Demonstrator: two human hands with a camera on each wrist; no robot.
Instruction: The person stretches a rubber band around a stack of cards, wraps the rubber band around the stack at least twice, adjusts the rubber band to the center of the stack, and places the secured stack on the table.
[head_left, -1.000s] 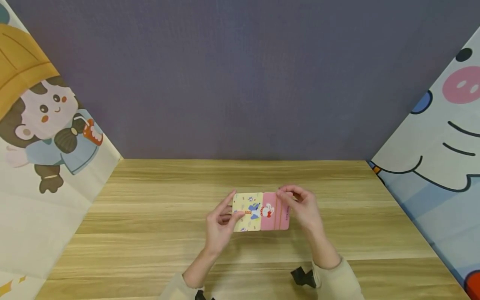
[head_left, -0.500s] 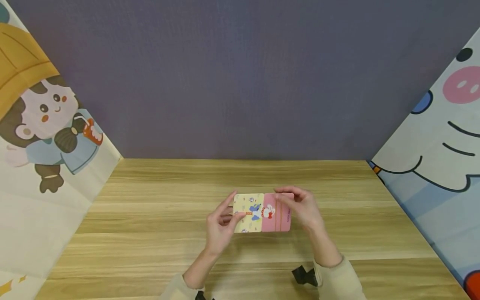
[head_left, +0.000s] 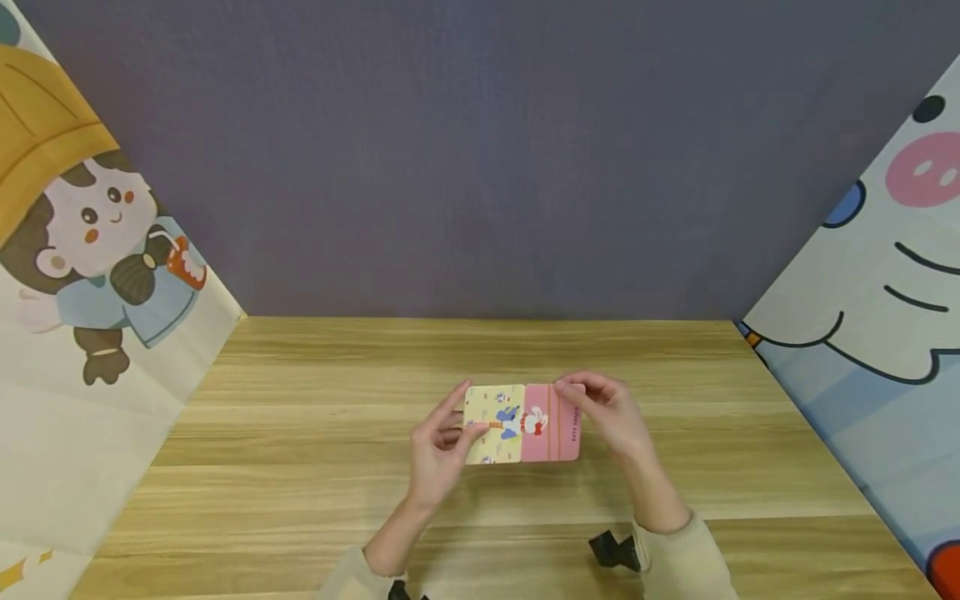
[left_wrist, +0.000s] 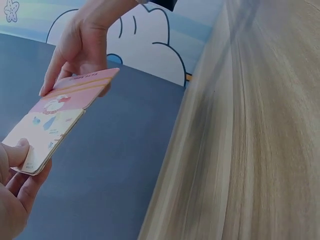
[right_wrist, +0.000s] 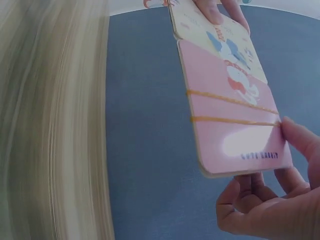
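A small folding wallet (head_left: pixel 551 433) lies spread flat, held up above the table. Its yellow panel (head_left: pixel 498 400) shows a blue dog; its pink panel (right_wrist: pixel 215 145) bears a white rabbit, dark lettering and two orange bands across it. My left hand (head_left: pixel 437 467) pinches the yellow end, thumb on the face and fingers behind. My right hand (head_left: pixel 613 417) holds the pink end near its far edge, with the thumb at the rim. In the right wrist view, the right fingers (right_wrist: pixel 245 195) are curled under that panel. The wallet's underside is hidden.
The wood-grain table (head_left: pixel 315 417) stretches beneath both hands. Behind it stands a dark grey-blue panel (head_left: pixel 480 167). Cartoon-printed side walls flank it, with a capped figure (head_left: pixel 93 217) on the left and a pink-snouted animal (head_left: pixel 922 171) on the right.
The wallet shifted slightly towards me, then back. My right thumb and fingers have slid a little rightwards along the pink panel's far edge since half a second ago. My left hand keeps its hold.
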